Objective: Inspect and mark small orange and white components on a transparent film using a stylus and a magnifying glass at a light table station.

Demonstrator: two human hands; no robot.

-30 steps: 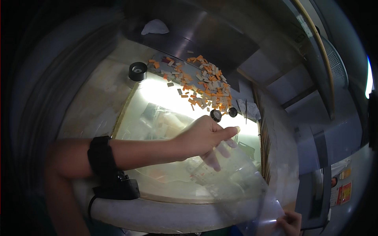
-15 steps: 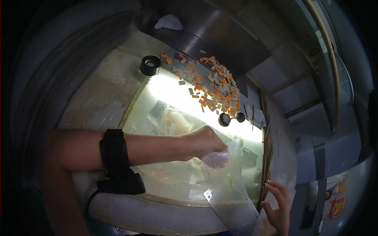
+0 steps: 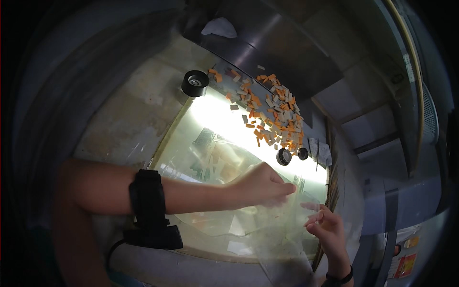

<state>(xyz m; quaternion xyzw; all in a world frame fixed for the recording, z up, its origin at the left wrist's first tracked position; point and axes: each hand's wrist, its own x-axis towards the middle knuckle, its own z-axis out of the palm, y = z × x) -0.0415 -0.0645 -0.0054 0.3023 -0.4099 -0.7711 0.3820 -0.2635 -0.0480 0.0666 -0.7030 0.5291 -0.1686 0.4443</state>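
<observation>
Reaching in from the left, my left hand (image 3: pixel 265 185) is closed over the lit glass panel (image 3: pixel 184 162). Its fingers grip the upper end of a clear plastic sheet (image 3: pixel 279 251), which trails down toward the near edge. At the sheet's right side, my right hand (image 3: pixel 330 229) has thumb and forefinger brought together, with another finger stretched out. Blur and the see-through plastic hide what, if anything, sits in that pinch. Thin translucent pieces lie on the panel beneath my left wrist.
Many small orange and off-white chips (image 3: pixel 282 115) are heaped beyond the panel. A black round holder (image 3: pixel 195 83) stands at its far left corner. Two small black round pieces (image 3: pixel 284 156) sit below the chips, with a crumpled whitish packet (image 3: pixel 323 154) to their right. A white scrap (image 3: pixel 219 27) lies farther back.
My right hand has come up and inward to the sheet, its fingers closing from a spread pose. My left hand has shifted slightly right, still gripping the plastic. The view has shifted a little.
</observation>
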